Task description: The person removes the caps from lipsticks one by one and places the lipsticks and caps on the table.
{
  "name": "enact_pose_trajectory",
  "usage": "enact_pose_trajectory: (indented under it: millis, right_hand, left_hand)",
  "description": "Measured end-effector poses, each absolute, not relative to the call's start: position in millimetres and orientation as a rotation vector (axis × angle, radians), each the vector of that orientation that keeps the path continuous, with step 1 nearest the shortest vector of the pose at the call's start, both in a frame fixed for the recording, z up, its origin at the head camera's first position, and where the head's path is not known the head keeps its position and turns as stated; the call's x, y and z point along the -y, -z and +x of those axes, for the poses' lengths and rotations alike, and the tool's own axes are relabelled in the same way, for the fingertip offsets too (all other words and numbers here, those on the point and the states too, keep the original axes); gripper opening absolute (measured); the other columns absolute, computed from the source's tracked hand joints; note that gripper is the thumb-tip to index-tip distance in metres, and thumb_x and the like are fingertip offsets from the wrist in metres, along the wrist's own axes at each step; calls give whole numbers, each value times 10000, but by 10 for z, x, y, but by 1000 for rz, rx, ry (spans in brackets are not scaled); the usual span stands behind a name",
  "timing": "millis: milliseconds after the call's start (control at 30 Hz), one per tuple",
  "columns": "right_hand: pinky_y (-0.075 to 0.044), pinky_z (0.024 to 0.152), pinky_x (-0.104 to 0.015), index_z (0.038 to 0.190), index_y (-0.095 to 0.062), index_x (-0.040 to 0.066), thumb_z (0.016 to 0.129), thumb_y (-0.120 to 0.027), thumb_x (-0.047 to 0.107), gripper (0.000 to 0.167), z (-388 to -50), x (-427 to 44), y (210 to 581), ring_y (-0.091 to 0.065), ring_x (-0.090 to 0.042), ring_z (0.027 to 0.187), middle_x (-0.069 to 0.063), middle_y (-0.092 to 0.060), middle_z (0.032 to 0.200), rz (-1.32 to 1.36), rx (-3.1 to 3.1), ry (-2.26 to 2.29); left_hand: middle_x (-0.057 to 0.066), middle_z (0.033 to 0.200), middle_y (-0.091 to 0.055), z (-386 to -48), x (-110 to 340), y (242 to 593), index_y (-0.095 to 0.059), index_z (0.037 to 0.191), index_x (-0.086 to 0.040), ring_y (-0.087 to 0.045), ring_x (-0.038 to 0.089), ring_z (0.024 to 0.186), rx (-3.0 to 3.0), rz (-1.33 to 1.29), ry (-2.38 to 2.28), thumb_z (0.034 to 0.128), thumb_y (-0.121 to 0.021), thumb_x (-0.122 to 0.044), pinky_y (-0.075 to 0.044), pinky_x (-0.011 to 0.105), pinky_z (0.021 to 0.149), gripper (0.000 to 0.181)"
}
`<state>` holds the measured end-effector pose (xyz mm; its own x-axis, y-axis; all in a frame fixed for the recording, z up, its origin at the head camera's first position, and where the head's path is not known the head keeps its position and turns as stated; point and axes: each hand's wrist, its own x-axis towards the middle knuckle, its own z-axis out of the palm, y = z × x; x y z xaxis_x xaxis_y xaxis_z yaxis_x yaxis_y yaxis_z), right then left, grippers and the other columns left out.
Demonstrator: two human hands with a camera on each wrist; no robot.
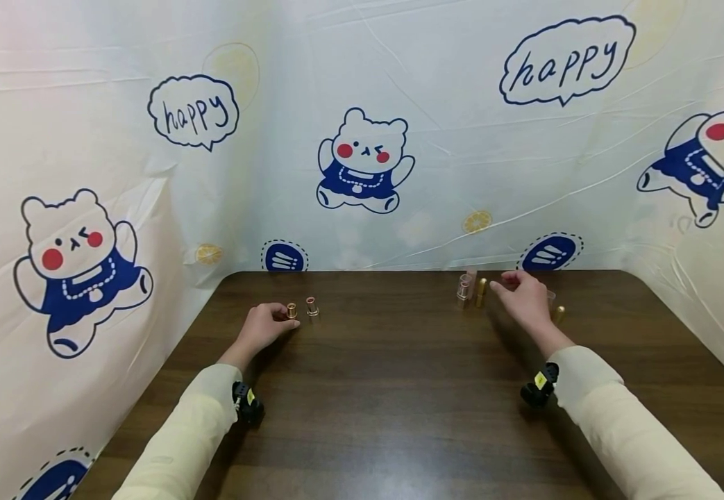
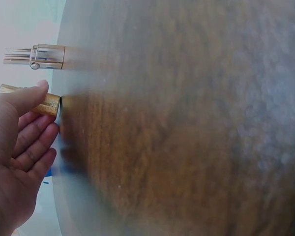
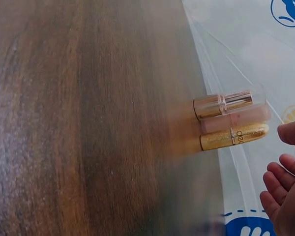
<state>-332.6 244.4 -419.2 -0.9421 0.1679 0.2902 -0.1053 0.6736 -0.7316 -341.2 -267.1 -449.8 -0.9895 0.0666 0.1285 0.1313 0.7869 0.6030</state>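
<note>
My left hand (image 1: 264, 326) pinches a gold lipstick (image 1: 291, 312) without its cap between thumb and fingers; in the left wrist view the lipstick (image 2: 49, 104) leans slightly, its base at the table. Just right of it an uncapped silver-gold lipstick (image 1: 313, 307) stands upright. On the right side, my right hand (image 1: 523, 298) hovers with relaxed fingers, holding nothing. Left of that hand stand a clear-capped lipstick (image 3: 221, 104), a pale pink tube (image 3: 233, 120) and a gold capped lipstick (image 3: 233, 137), close together. The thumb is apart from them.
Right of my right hand stand another gold tube (image 1: 559, 314) and a clear pinkish piece (image 1: 551, 297), partly hidden by the hand. The brown wooden table (image 1: 374, 389) ends at a printed cloth backdrop (image 1: 274, 173), which also hangs at both sides.
</note>
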Motion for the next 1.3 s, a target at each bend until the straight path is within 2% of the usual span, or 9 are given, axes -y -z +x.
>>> enact_pose_trajectory:
  millis: [700, 1000, 1300]
  right_hand:
    - [-440, 902, -503, 1193, -577, -68, 949, -638, 240, 398, -3428, -2370, 4252, -558, -393, 1061, -261, -602, 1140, -10, 2664, -1160]
    - [-448, 894, -500, 1178, -588, -80, 948, -645, 246, 404, -3476, -2344, 4285, -570, -396, 1052, -268, -613, 1135, 1, 2684, -1138]
    - [-465, 850, -489, 1108, -620, -83, 935, -658, 203, 337, -3547, -2308, 4317, -597, -379, 982, -255, -644, 1062, 40, 2665, -1114]
  left_hand:
    - [81, 881, -676, -3408, 2670, 4467, -701, 928, -31, -586, 239, 816, 2905, -157, 947, 829, -789, -212, -485, 433, 794, 225]
    - [66, 812, -647, -3399, 2678, 4456, -686, 878, -36, -542, 231, 752, 2932, -142, 902, 827, -792, -238, -464, 391, 721, 233]
    - [54, 819, -654, -3414, 2689, 4470, -691, 889, -39, -550, 219, 752, 2929, -140, 908, 823, -795, -241, -471, 396, 728, 237]
